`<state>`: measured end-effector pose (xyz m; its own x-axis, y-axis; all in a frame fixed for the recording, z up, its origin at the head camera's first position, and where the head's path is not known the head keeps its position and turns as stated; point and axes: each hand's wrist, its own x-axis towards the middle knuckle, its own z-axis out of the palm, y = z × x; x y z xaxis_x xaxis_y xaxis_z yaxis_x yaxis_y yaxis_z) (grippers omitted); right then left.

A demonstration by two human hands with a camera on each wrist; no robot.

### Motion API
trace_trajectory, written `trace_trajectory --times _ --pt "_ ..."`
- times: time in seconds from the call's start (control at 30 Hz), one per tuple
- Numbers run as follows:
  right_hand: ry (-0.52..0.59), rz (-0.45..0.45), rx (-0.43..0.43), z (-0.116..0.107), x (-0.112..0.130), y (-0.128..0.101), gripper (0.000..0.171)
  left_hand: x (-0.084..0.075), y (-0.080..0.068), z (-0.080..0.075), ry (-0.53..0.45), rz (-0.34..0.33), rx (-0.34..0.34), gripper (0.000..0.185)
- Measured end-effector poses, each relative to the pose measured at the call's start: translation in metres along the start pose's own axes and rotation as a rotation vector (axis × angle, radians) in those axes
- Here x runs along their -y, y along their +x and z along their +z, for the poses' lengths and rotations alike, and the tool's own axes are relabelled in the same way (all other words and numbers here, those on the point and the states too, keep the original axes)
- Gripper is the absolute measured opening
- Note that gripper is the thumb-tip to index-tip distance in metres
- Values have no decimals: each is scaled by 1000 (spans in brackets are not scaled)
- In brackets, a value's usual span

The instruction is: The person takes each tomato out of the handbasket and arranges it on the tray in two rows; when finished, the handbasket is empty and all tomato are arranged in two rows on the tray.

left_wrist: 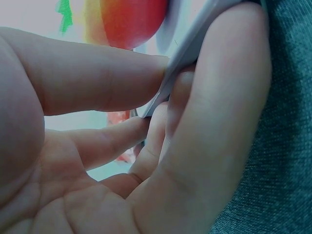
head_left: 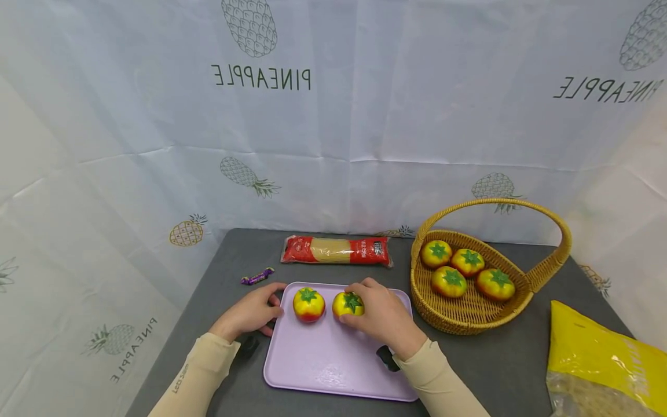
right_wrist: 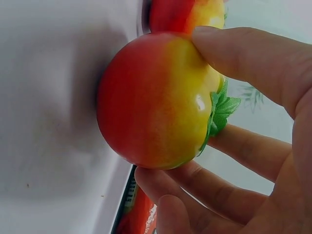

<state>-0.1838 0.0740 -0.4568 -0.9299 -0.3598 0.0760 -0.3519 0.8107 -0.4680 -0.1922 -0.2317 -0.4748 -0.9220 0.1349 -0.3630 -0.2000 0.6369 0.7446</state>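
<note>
Your left hand [head_left: 254, 310]: pinching tray [head_left: 328, 362], left edge, best held steady; right hand [head_left: 384, 314]: grasping tray's right fruit [head_left: 345, 303], best upright.

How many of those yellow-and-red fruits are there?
6: a left fruit and a right fruit, gripped by the right hand, on the tray; four basket fruits in the wicker basket.

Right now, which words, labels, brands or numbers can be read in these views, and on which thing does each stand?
"PINEAPPLE", mirrored, three times: white curtain.
"Lets", next word too small: left sleeve.
Red packet: print too small to read.
Yellow bag: faint letters, too blurred.
Purple sweet: any print too small.
Lilac tray, held fruit: no text visible.
</note>
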Motion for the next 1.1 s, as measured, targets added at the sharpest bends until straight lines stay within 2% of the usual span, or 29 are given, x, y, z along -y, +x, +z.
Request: trace_trajectory --times 0.63,0.87,1.1 --pt "11 15 18 -1 0 1 55 0 1 -1 8 14 10 61" --pt "23 26 21 -2 -2 1 64 -2 4 -1 19 22 17 62" --pt "23 -1 18 -2 -3 3 67 0 3 -1 13 19 15 62"
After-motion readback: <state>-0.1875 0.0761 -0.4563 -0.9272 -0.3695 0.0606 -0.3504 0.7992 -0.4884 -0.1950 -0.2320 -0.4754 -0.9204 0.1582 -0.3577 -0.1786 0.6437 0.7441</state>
